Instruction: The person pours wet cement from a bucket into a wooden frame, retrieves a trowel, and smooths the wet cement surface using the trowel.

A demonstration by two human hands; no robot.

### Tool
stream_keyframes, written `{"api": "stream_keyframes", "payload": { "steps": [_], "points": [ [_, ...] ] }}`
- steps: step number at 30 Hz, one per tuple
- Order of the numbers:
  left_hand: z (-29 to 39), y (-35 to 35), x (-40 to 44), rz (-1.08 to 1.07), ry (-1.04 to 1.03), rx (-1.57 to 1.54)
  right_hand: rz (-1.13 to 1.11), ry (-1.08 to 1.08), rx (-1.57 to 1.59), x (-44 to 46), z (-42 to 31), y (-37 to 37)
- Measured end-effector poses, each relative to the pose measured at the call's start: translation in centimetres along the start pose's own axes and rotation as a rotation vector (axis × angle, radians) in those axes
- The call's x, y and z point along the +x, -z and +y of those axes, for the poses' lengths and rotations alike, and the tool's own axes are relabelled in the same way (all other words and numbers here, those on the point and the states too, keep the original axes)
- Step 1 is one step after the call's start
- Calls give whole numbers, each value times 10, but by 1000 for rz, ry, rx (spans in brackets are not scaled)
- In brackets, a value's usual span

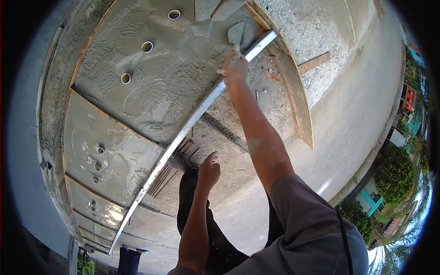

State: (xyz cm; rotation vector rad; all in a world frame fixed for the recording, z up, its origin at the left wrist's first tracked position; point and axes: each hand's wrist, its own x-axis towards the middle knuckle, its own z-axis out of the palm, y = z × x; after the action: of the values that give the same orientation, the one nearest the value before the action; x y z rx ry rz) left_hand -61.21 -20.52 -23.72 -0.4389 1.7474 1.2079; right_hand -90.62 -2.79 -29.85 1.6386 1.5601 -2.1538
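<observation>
My right hand [235,65] is closed round the handle of a trowel [236,33], its arm stretched far forward. The grey blade lies on wet concrete [183,59] in the corner of a wooden form, beside a long metal edge rail [201,108]. Several short white pipe ends [147,46] stick up out of the concrete. Closer to my body, my left hand [210,169] hangs over my leg with its fingers curled in, and I see nothing in it. It is apart from the rail and the concrete.
Thin wooden strips [117,120] split the concrete into panels running to the lower left. A curved board [292,91] stands right of the rail, with a loose plank [314,63] beyond it. Thin rods [170,170] lie near my shoe [179,162]. Another person's dark trousers [128,261] show at the bottom.
</observation>
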Motion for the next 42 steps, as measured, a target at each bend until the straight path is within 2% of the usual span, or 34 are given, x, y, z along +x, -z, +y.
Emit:
{"api": "stream_keyframes", "payload": {
  "steps": [5,8,11,16,19,20,22,27,30,33,39,42],
  "points": [
    [1,-1,1,-15,5,-14,-28,56,28,1,-6,6],
    [-3,-2,1,-5,5,-38,46,48,27,27,-8,13],
    [-12,-5,1,-16,22,-52,37,57,-110,1,-16,17],
    [-14,-9,1,-20,18,-12,-212,72,-501,-68,33,30],
    [-13,-6,1,-9,9,-21,-246,609,-804,-64,106,12],
    [-14,-6,2,-2,9,-41,-271,653,-791,-62,116,9],
    [-17,-1,-4,13,27,-59,-337,715,-751,-79,130,-3],
    [-11,2,-10,-15,64,-8,-441,823,-986,-128,149,24],
    [-12,4,-16,-29,88,0,-648,877,-1075,-152,152,32],
    [-9,7,-21,-33,89,-12,-755,955,-1249,-155,169,25],
    [-12,8,-27,-17,59,-22,-847,1129,-1369,-146,180,20],
    [-20,3,-26,-2,30,-38,-790,1084,-1371,-123,166,24]
  ]
}}
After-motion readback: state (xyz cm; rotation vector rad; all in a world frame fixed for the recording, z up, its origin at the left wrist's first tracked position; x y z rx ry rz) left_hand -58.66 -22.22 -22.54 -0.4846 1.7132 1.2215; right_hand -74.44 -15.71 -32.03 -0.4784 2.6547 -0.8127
